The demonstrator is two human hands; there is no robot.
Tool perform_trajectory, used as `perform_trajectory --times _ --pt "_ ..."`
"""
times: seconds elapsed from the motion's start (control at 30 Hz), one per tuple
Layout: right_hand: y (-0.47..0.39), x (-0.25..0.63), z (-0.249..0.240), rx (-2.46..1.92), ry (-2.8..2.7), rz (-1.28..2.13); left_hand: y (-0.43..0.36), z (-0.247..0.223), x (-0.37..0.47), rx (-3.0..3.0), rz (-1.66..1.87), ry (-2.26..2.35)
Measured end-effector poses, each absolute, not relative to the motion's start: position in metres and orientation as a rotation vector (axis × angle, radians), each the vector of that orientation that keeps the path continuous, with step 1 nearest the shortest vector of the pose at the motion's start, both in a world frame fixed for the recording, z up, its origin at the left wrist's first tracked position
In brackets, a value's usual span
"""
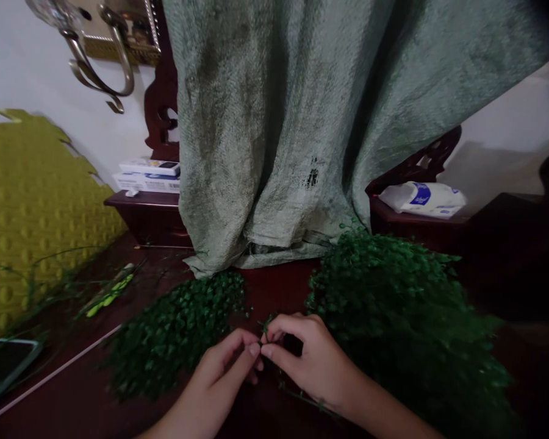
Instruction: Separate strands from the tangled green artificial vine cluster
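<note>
Thumb and fingertips pinched together, my left hand meets my right hand over the dark red tabletop. Between them is a thin green sprig, its upper end sticking out above the right fingertips. A strand of greenery trails below my right wrist. To the left lies a smaller heap of green leafy sprigs. A larger, bushier heap of greenery spreads on the right, beside my right forearm. The exact spot where the fingers grip the sprig is partly hidden.
A grey-green woven cloth hangs behind the tabletop. Boxes stand on the left ledge, a tissue pack on the right one. At left are yellow-green cutters, a pale pink stick and a yellow foam mat.
</note>
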State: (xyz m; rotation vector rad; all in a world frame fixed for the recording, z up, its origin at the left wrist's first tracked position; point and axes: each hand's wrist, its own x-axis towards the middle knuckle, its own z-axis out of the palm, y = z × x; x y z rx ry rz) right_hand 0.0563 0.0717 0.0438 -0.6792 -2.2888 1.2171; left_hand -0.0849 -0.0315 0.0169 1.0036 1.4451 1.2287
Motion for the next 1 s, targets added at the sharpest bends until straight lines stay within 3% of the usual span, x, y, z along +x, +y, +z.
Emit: perform_trajectory --times 0.53,1.0 --pt "0.058 0.066 0.062 -0.506 -2.533 1.235 -0.044 0.026 -0.083 1.663 1.14 1.521" --pt "0.057 0.066 0.048 -0.399 -2.582 0.994 -0.054 0.018 -0.084 1.374 1.203 1.582"
